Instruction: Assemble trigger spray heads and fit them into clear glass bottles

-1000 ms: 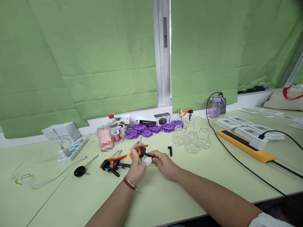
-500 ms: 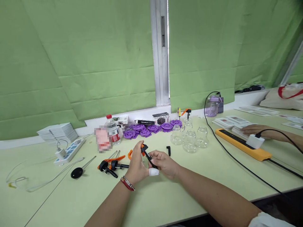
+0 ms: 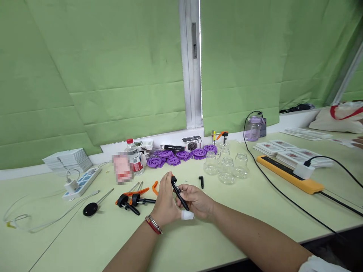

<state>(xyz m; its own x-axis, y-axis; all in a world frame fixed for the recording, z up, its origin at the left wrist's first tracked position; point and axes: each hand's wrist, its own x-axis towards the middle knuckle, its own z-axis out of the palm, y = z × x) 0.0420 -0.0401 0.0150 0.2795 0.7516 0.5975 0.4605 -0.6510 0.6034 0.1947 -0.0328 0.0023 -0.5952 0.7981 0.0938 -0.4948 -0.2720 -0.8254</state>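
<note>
Between my two hands is a black part (image 3: 179, 194) with a long black tube slanting down to the right and a bit of orange at its top. My left hand (image 3: 165, 200), its thumb wrapped in white, is closed round the upper end. The fingers of my right hand (image 3: 194, 200) pinch the tube lower down. Left of my hands lie two black-and-orange pump heads (image 3: 123, 202) with metal rods. An orange curved piece (image 3: 155, 187) is just behind my left hand. A small black elbow piece (image 3: 201, 182) lies behind my right hand.
Several clear glass jars (image 3: 227, 172) and purple discs (image 3: 172, 155) stand further back, with a bottle (image 3: 136, 158). Rightward are an orange power strip (image 3: 286, 175), its cable and stacked cards (image 3: 295, 158). A round black piece (image 3: 90, 209) lies left; another person's hand shows at the far right.
The black part has tilted slightly and its orange top shows less. My left thumb has moved a little right and down. The other person's hand has left the card stack for the far right edge.
</note>
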